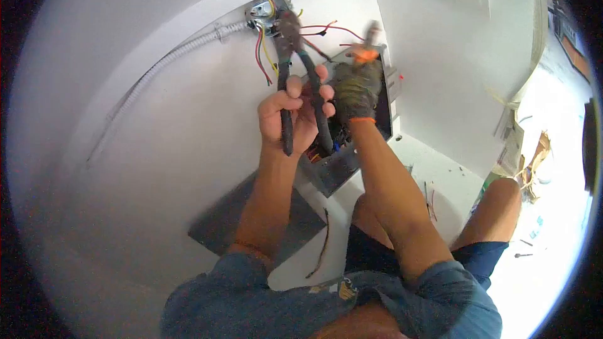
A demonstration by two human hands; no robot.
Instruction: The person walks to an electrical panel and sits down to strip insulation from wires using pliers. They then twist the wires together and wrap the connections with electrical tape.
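On the white wall (pixel 157 119), the round metal junction box with loose coloured wires (pixel 267 12) lies up from the bare left hand (pixel 295 116), which grips long black-handled pliers (pixel 298 75) reaching it, while the gloved right hand (pixel 357 91), farther right, clasps an orange-handled tool (pixel 367 47).
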